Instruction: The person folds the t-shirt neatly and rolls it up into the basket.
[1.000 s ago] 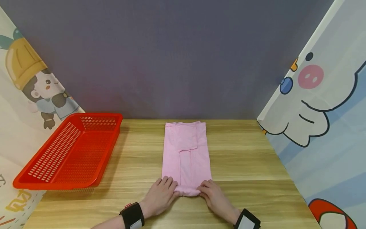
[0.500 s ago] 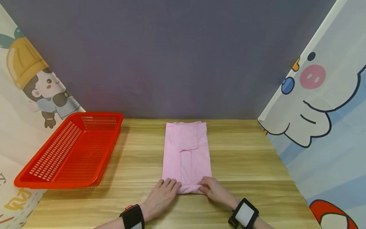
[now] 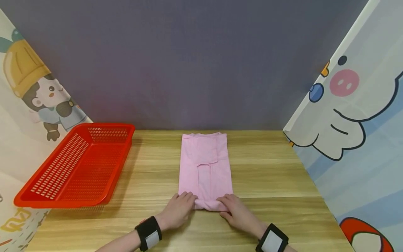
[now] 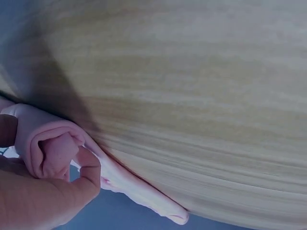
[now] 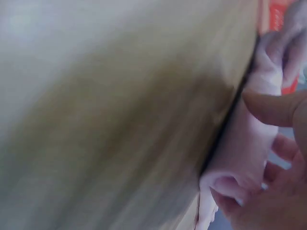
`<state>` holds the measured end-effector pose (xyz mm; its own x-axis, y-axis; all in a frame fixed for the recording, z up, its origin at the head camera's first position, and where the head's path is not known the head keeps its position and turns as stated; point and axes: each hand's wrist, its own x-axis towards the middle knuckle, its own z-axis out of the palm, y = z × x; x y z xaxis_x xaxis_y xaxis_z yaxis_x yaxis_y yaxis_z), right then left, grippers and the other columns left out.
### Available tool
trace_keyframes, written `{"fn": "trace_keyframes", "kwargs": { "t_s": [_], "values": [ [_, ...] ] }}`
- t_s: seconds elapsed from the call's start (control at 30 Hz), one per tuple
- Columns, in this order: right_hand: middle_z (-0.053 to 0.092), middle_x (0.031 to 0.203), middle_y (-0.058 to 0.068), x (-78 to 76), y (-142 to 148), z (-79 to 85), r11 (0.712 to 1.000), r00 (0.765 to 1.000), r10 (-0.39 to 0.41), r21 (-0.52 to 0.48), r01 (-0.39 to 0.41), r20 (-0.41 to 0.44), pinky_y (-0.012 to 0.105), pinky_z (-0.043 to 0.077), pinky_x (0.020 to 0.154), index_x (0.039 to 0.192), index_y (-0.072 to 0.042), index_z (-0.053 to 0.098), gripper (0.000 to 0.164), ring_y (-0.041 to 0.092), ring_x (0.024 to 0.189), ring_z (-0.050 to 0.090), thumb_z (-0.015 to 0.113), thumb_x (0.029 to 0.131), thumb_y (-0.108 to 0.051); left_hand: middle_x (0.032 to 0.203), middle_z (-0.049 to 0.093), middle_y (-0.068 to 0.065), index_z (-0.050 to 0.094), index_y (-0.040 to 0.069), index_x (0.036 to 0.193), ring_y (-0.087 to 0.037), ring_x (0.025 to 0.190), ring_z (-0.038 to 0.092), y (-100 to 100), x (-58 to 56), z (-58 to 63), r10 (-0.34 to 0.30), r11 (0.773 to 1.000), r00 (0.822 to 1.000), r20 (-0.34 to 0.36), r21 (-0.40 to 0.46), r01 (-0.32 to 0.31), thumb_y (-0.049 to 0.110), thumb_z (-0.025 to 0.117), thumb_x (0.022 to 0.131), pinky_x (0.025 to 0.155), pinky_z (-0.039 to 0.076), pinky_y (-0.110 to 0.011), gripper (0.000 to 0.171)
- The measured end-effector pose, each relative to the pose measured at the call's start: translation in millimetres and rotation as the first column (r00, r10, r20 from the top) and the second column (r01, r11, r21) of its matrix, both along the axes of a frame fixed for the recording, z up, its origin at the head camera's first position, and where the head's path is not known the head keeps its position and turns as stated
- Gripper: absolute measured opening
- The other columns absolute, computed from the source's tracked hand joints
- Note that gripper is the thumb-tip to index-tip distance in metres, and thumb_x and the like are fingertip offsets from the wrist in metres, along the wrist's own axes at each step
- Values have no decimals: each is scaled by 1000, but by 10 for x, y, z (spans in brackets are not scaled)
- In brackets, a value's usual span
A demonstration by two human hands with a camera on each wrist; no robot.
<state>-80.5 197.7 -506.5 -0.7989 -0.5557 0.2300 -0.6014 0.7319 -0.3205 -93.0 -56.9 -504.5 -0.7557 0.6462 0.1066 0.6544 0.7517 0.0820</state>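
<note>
A pink folded garment (image 3: 220, 175) lies lengthwise on the wooden table, its near end rolled into a thick tube. At the left end of that roll, my left hand (image 3: 178, 211) holds it with the thumb on the near side and the fingers over the top. My right hand (image 3: 240, 215) grips the right end in a like way. The left wrist view shows the spiral end of the roll (image 4: 60, 153) between thumb and fingers. In the right wrist view, the thumb lies along the roll (image 5: 242, 143) and the fingers curve round its other side.
A red perforated plastic basket (image 3: 108, 189) stands at the left of the table (image 3: 267, 168). A dark grey panel (image 3: 201, 70) rises behind the table. Cartoon-printed sheets (image 3: 374, 140) flank both sides.
The rolled near end has moved slightly away from the table's front, so the flat part is a little shorter. Both hands have shifted their grip along with it.
</note>
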Motion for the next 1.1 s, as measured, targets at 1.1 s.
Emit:
{"fn": "trace_keyframes", "kwargs": {
  "t_s": [1.1],
  "values": [
    [64, 82, -4, -368, 46, 44, 980, 952, -4, -189, 65, 306, 26, 47, 72, 89, -11, 69, 11, 10, 80, 59, 64, 78, -11, 98, 48, 2, 50, 15, 108, -15, 86, 45, 32, -17, -66, 11, 1000, 944, -329, -17, -18, 16, 42, 84, 66, 37, -24, 25]
  ]
}}
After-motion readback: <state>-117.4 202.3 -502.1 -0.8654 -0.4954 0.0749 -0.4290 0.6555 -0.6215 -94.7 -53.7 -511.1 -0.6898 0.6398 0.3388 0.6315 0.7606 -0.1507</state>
